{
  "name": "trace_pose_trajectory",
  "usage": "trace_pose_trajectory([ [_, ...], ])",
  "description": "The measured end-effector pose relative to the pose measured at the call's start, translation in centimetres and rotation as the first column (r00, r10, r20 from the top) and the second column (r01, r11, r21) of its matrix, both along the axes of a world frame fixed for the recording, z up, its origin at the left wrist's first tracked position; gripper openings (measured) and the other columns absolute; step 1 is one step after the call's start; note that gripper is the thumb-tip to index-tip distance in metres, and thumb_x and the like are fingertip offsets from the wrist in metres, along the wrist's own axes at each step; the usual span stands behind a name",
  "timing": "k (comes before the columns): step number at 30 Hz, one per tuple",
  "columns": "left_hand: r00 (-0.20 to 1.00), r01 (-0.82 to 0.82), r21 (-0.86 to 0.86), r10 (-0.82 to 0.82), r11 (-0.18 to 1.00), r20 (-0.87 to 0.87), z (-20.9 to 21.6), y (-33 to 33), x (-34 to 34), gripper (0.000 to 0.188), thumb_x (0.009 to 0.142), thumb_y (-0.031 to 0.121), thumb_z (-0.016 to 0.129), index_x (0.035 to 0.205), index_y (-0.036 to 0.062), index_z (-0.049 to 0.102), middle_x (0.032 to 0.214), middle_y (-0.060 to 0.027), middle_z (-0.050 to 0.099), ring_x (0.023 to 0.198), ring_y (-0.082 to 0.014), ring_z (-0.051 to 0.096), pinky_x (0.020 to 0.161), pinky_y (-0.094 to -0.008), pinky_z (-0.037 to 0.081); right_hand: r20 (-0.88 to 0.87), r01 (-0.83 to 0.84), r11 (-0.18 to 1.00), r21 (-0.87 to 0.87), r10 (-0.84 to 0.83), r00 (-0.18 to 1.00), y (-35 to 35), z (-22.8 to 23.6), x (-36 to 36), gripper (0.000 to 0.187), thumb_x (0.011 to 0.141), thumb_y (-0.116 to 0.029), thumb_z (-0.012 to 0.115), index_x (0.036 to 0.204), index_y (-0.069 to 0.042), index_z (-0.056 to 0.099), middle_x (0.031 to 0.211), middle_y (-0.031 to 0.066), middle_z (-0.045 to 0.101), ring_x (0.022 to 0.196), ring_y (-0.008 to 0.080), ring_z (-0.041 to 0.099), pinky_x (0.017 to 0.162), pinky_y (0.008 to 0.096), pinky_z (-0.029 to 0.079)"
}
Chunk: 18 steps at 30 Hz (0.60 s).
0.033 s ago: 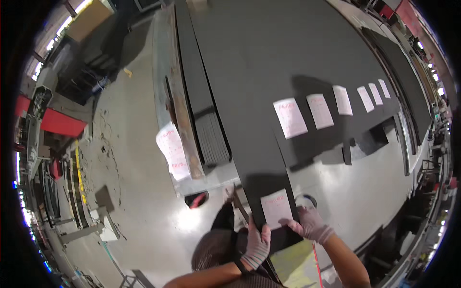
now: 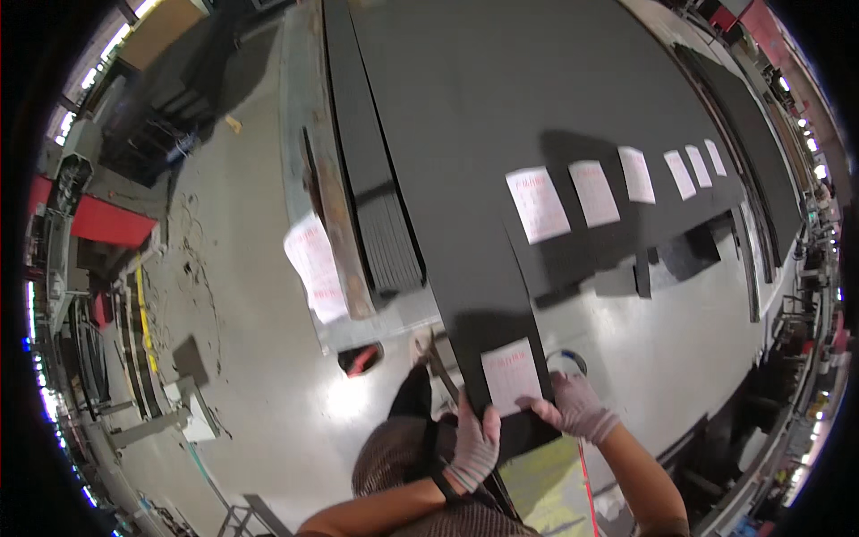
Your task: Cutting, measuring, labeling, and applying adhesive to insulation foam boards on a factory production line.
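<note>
A long dark grey panel (image 2: 488, 295) stretches toward me from the big dark stack, its near end between my hands. A white paper slip with red print (image 2: 512, 376) lies on that end. My left hand (image 2: 474, 445), in a light striped knit glove, grips the panel's left edge with the thumb on top. On the opposite edge is my right hand (image 2: 575, 407), also gloved, its thumb resting at the slip's lower right corner. Its fingers are partly hidden beneath the panel.
More slips, such as one white slip (image 2: 537, 204), lie in a row across the dark sheets (image 2: 465, 98). Narrow dark strips (image 2: 389, 233) are stacked on the left, beside a pile of papers (image 2: 315, 268) and a rusty metal bar (image 2: 344, 259). A yellow-green board (image 2: 546, 488) is below my hands.
The whole scene sits slightly higher and further left in the picture. Both hands keep their hold on the panel, and the slip stays in place on it.
</note>
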State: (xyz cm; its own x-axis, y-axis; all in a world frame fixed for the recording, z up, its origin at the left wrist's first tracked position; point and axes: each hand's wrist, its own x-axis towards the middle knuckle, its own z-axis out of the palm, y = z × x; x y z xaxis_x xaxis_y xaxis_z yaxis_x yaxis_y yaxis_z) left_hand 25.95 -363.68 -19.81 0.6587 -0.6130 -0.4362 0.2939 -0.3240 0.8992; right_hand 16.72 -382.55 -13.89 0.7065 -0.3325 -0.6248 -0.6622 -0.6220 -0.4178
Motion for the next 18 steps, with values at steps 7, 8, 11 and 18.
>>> trace_pose_trajectory([
  [7,0.964,-0.031,-0.134,-0.006,0.991,-0.265,7.2,2.8,6.9,0.047,0.079,0.009,0.077,0.116,0.0001,0.049,0.099,-0.0085,0.061,0.091,-0.0141,0.062,0.082,-0.0308,0.052,0.35,0.039,0.999,0.006,-0.039,0.936,-2.1,9.2,2.3,0.041,0.089,-0.025,0.058,0.123,-0.003,0.056,0.098,0.0163,0.062,0.087,0.0305,0.064,0.072,0.0371,0.053],
  [8,0.884,0.05,-0.15,-0.114,0.987,-0.454,8.9,3.2,7.2,0.044,0.078,0.009,0.078,0.111,-0.0002,0.051,0.096,-0.0069,0.062,0.084,-0.0123,0.061,0.077,-0.0283,0.052,0.296,-0.296,0.955,-0.026,0.29,0.91,-0.9,10.3,3.1,0.044,0.088,-0.02,0.057,0.13,-0.007,0.051,0.094,0.0132,0.06,0.083,0.0275,0.063,0.068,0.0347,0.053],
  [11,0.894,0.369,0.005,-0.353,0.93,-0.275,12.9,4.7,5.9,0.027,0.075,0.013,0.083,0.087,0.0005,0.063,0.075,-0.0007,0.063,0.069,-0.0068,0.058,0.063,-0.0223,0.05,0.277,-0.534,0.78,0.327,0.461,0.843,5.4,12.9,5.5,0.058,0.085,-0.015,0.056,0.14,-0.022,0.042,0.079,0.0057,0.054,0.075,0.0221,0.061,0.062,0.0341,0.052],
  [18,0.811,0.14,-0.124,-0.185,0.982,-0.555,8.9,8.7,10.0,0.014,0.083,0.01,0.075,0.085,0.001,0.065,0.086,-0.0086,0.069,0.074,-0.0114,0.065,0.067,-0.0238,0.052,0.437,-0.558,0.823,-0.102,0.541,0.718,-2.4,14.3,7.0,0.048,0.075,-0.022,0.064,0.12,-0.013,0.056,0.074,0.0042,0.061,0.07,0.0253,0.059,0.067,0.0363,0.048],
])
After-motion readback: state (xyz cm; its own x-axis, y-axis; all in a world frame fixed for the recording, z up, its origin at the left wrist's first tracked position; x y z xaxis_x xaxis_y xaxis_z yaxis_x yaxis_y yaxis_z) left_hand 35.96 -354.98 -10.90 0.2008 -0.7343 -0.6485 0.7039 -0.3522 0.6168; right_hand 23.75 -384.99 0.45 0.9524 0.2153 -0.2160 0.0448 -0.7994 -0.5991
